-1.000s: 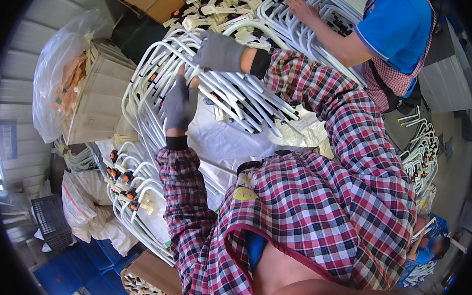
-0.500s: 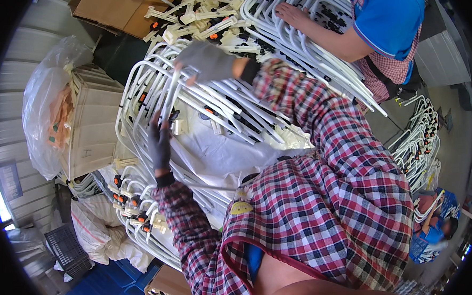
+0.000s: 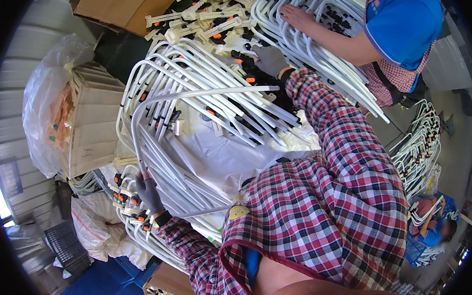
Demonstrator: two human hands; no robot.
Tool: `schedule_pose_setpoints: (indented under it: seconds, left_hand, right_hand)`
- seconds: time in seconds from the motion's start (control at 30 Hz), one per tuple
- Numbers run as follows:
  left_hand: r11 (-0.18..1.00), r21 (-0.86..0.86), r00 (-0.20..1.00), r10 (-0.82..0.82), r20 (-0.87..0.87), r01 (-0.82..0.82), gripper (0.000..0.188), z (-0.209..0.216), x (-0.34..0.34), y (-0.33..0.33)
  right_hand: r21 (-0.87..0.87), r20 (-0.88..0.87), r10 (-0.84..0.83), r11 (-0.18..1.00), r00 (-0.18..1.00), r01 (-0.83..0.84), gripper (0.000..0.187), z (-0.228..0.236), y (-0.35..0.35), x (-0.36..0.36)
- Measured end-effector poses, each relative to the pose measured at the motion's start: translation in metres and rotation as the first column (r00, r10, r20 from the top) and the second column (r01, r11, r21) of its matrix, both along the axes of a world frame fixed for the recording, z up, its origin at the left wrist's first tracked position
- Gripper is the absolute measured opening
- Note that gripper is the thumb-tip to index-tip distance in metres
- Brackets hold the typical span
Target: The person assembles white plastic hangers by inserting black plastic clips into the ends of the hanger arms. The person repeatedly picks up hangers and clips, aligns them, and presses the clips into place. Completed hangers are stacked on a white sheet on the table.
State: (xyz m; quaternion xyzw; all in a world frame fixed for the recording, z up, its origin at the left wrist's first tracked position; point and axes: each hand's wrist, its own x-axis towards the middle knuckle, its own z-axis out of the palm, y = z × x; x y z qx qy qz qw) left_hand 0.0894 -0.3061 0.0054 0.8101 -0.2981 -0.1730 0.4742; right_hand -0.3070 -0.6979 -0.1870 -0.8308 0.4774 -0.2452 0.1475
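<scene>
My left hand (image 3: 149, 195), in a grey glove, is closed round the lower leg of a bent white tube (image 3: 206, 91). This tube lies above the others, its far leg reaching right and ending in a dark-banded tip. My right hand (image 3: 270, 60), gloved with bare fingertips, reaches far right into black plastic fittings (image 3: 248, 67) with orange parts. Its fingers are curled down and partly hidden, so what they grip cannot be made out. Beneath the held tube are a stack of bent white tubes (image 3: 188, 59) and a white plastic sheet (image 3: 214, 148).
Cream plastic brackets (image 3: 214, 28) lie heaped at the back, by a cardboard box (image 3: 122, 12). A co-worker in a blue shirt (image 3: 400, 26) rests a hand on another tube stack (image 3: 316, 47). At left stands a bag-lined bin (image 3: 95, 117); a dark crate (image 3: 68, 247) sits lower left.
My right hand has left the tubes and moved right to the black fittings. My left hand has moved down and left, and the held tube now stretches out across the stack.
</scene>
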Motion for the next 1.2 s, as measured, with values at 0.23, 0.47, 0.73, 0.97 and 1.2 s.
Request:
schedule_pose_setpoints:
  seconds: [0.23,0.47,0.73,0.97,1.2]
  left_hand:
    - [0.993,-0.113,0.997,0.035,0.076,-0.027,0.022,0.006,0.003,0.043]
    - [0.99,-0.141,0.992,-0.009,0.124,0.026,0.024,0.032,-0.017,0.055]
    - [0.983,-0.163,0.991,-0.064,0.113,0.082,0.022,0.035,-0.015,0.033]
    - [0.969,-0.173,0.978,-0.151,0.143,0.175,0.021,0.042,-0.025,0.041]
    - [0.984,-0.124,0.985,-0.113,0.133,0.13,0.022,0.042,-0.032,0.05]
  right_hand:
    - [0.586,0.754,-0.282,0.698,0.593,-0.412,0.026,0.003,0.027,-0.094]
    - [0.491,0.652,-0.75,0.532,-0.114,-0.69,0.032,-0.02,0.068,-0.098]
    - [0.672,0.68,-0.72,0.538,0.139,-0.509,0.044,-0.031,0.053,-0.054]
    - [0.707,0.705,-0.702,0.682,0.105,-0.19,0.045,-0.059,0.057,-0.043]
    - [0.687,0.541,-0.839,0.397,0.064,-0.609,0.047,-0.02,0.088,-0.046]
